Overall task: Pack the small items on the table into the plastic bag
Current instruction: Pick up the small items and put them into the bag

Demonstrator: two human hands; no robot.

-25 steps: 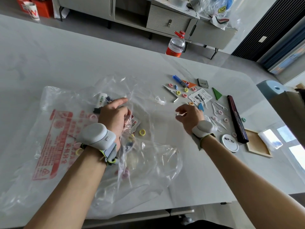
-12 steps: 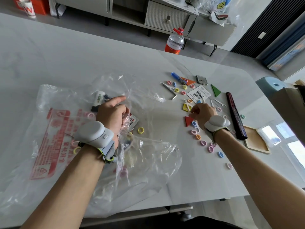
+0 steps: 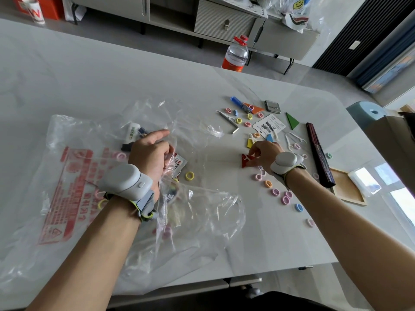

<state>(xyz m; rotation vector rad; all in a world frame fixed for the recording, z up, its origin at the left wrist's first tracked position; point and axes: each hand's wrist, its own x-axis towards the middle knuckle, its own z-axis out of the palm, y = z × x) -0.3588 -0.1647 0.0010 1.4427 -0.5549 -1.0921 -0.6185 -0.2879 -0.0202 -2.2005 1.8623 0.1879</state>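
The right hand (image 3: 263,153) pinches a flat red plastic triangle (image 3: 246,161)
It lies on the table, right of the crumpled clear plastic bag (image 3: 197,212); the hand has swung out from the bag while the left hand (image 3: 149,153) grips the film, so this piece likely goes in next.

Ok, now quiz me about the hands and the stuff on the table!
1. True or false: the right hand touches the red triangle.
2. Which hand grips the plastic bag? A) left hand B) right hand
3. Fill in: the cap of the bottle is ___.
Key: 1 true; 2 A; 3 red.
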